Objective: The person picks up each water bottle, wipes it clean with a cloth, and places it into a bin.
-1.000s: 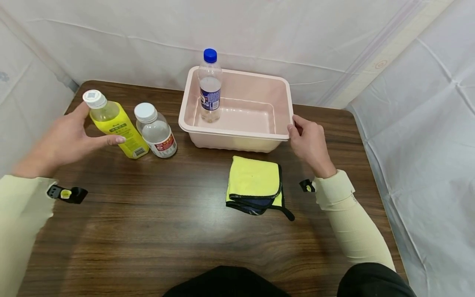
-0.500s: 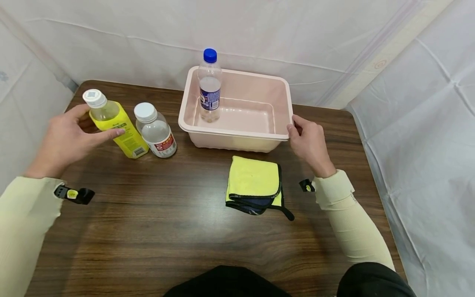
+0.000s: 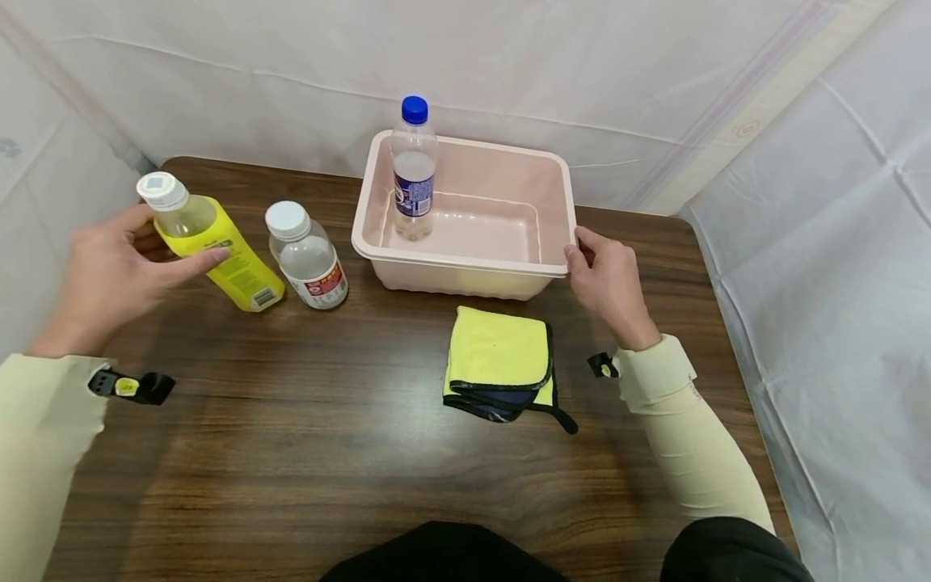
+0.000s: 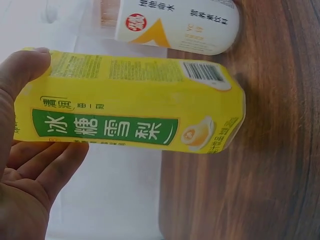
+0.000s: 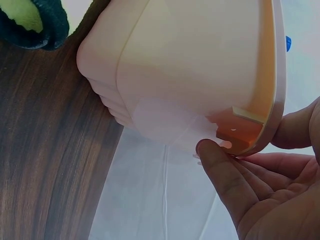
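I'm watching the left hand [image 3: 109,275] pinching the yellow bottle [image 3: 236,271] between thumb and fingers and shifting it left. A gap is now showing beside the clear bottle [image 3: 307,263]; half a second back they were looking all but in contact. I'm reading that as the yellow one coming free of its neighbour; can't tell whether its base is leaving the surface [image 3: 291,461]. Right hand [image 3: 607,279] is still pinching the pink bin [image 3: 461,279] at its right end. Blue-capped bottle [image 3: 414,174] is standing inside, unchanged.

blk-edged yel cloth [image 3: 499,347], folded, on brn wood tbl [image 3: 305,453], wht sheeting [image 3: 291,97] behind
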Demonstrator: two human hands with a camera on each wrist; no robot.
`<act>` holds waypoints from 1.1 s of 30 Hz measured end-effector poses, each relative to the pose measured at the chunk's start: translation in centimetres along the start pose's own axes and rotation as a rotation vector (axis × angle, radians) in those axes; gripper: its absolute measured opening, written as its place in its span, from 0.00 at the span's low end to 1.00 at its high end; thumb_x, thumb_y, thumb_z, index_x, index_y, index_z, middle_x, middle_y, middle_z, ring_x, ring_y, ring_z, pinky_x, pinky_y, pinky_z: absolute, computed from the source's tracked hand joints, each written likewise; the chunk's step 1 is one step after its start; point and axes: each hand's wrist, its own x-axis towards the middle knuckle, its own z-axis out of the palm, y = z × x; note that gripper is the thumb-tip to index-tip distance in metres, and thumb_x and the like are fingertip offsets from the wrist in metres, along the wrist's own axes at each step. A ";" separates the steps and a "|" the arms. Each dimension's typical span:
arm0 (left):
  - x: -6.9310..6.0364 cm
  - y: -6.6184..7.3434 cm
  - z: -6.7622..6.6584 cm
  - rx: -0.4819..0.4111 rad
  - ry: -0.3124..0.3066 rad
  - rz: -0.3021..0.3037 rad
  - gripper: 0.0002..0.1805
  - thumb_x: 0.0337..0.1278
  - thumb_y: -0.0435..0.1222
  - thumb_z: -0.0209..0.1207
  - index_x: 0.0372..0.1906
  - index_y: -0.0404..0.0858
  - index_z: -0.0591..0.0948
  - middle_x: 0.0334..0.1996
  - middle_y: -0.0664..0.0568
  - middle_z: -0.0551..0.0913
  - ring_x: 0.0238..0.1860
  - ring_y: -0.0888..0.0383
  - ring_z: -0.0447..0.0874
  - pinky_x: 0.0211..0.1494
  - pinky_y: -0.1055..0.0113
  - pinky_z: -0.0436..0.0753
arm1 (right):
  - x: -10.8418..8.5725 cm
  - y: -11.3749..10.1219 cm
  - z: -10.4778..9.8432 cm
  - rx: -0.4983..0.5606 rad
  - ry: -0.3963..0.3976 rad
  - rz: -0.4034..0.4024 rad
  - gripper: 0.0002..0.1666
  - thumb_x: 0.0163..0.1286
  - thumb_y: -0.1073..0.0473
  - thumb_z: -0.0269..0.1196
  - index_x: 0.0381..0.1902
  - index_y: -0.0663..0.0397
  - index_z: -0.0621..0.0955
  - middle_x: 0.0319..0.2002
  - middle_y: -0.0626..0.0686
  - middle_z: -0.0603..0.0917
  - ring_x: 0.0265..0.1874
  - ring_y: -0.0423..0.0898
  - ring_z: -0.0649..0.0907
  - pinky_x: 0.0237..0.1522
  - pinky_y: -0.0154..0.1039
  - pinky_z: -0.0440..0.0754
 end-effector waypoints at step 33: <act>-3.7 4.3 -1.5 -0.020 0.011 0.213 0.29 0.28 0.21 0.82 0.45 0.36 0.87 0.37 0.91 0.81 0.32 0.89 0.81 0.35 0.91 0.78 | -0.1 -0.2 -0.3 -0.008 -0.023 0.007 0.27 0.82 0.56 0.55 0.72 0.62 0.75 0.55 0.65 0.88 0.41 0.53 0.88 0.36 0.34 0.81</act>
